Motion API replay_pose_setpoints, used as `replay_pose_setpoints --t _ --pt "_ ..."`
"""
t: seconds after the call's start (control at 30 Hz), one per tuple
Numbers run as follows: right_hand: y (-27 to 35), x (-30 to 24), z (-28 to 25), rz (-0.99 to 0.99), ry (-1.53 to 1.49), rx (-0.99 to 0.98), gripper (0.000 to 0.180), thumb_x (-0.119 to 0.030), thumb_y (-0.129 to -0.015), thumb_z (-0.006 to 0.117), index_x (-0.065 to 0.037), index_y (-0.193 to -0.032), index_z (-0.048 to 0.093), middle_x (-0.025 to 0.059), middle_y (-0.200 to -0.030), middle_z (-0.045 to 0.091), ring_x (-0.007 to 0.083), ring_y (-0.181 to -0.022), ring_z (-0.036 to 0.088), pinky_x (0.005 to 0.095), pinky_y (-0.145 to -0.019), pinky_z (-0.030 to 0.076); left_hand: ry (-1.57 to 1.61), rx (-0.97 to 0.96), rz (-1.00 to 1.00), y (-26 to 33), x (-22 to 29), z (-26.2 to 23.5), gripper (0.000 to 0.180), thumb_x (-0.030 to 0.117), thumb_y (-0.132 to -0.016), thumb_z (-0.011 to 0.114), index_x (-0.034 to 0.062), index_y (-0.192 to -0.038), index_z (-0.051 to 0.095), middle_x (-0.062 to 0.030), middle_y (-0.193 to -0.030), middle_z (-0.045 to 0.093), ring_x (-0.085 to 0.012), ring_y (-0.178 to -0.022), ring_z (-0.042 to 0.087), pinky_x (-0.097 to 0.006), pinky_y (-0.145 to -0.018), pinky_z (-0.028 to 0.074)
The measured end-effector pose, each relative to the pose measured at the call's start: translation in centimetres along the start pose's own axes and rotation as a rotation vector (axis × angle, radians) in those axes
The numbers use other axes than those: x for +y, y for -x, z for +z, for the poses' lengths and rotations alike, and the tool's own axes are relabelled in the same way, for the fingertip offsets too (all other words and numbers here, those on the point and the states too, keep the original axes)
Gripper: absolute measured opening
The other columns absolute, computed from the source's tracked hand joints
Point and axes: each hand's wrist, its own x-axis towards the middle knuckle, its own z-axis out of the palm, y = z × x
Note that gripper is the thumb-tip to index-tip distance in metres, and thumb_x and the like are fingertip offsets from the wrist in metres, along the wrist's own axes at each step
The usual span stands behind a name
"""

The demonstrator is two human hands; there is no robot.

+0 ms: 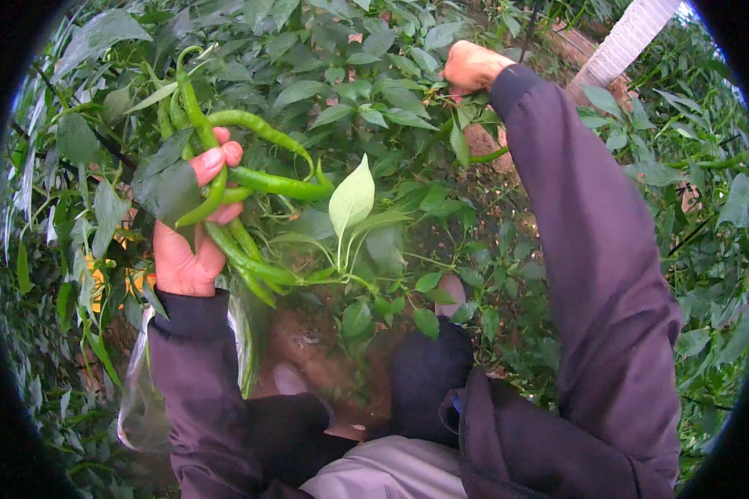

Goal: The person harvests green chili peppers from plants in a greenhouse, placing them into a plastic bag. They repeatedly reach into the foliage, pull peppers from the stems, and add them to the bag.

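Note:
At the left, my left hand [190,256] is closed around a bunch of long green chili peppers [283,185]. Their curved tips stick out to the right, above and below the fingers, and a dark leaf [171,190] covers part of the grip. My right hand [476,68] reaches far forward into the foliage at the upper right. Its fingers are curled, and leaves and the hand itself hide what is between them. Just below it, another green pepper [488,155] shows among the leaves.
Dense pepper plants [333,108] surround both arms. A clear plastic bag [137,399] hangs beside my left forearm, with something yellow [100,283] behind the leaves nearby. A pale wrapped post [628,46] leans at the upper right. Brown soil [308,341] lies near my legs.

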Motion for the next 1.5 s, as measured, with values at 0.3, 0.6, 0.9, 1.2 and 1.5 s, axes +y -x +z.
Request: replay_pose_setpoints --t 0.3,0.6,0.9,1.2,1.5 --pt "-1.1 -1.6 0.9 -0.233 -0.398 0.211 0.031 -0.006 -0.089 0.056 -0.006 -0.114 0.076 0.0098 -0.094 0.075 0.0172 -0.079 0.07 0.0347 -0.072 0.059 -0.003 -0.024 0.016 0.0 -0.5 0.2 0.035 0.015 -0.087 0.073 0.0053 -0.119 0.064 -0.002 -0.1 0.068 -0.0034 -0.063 0.048 -0.019 -0.052 0.035" --pt "-1.1 -0.4 -1.2 -0.096 -0.88 0.262 0.016 -0.013 -0.087 0.067 0.001 -0.093 0.073 0.0153 -0.091 0.075 0.0259 -0.082 0.075 0.04 -0.069 0.059 -0.001 -0.036 0.002 -0.1 -0.4 0.1 0.035 0.016 -0.088 0.073 0.007 -0.12 0.064 -0.0004 -0.102 0.069 -0.0031 -0.066 0.05 -0.018 -0.053 0.035" --pt "-2.8 0.5 -1.8 0.298 0.2 0.148 0.022 -0.003 -0.079 0.063 0.002 -0.096 0.076 0.0229 -0.097 0.075 0.0353 -0.094 0.076 0.045 -0.076 0.06 -0.043 0.003 0.004 0.1 -0.5 0.4 0.04 0.017 -0.086 0.075 0.0061 -0.123 0.063 -0.0004 -0.101 0.07 -0.0032 -0.07 0.053 -0.017 -0.054 0.038" --pt "-6.5 -0.6 1.0 0.022 0.068 0.241 0.031 -0.009 -0.082 0.069 -0.002 -0.112 0.073 0.0222 -0.117 0.072 0.0363 -0.109 0.07 0.0484 -0.088 0.058 -0.1 0.034 0.035 0.4 -0.4 0.6 0.039 0.018 -0.086 0.075 0.0054 -0.122 0.064 -0.0008 -0.1 0.07 -0.0049 -0.073 0.056 -0.018 -0.055 0.038" --pt "-6.3 2.7 1.9 -0.373 0.467 0.064 0.029 -0.025 -0.095 0.058 -0.004 -0.109 0.071 0.019 -0.104 0.073 0.0352 -0.093 0.07 0.0447 -0.081 0.054 -0.074 -0.013 0.028 0.3 -0.2 0.6 0.037 0.018 -0.086 0.075 0.0058 -0.12 0.064 -0.0008 -0.099 0.068 -0.0048 -0.072 0.055 -0.018 -0.055 0.038"
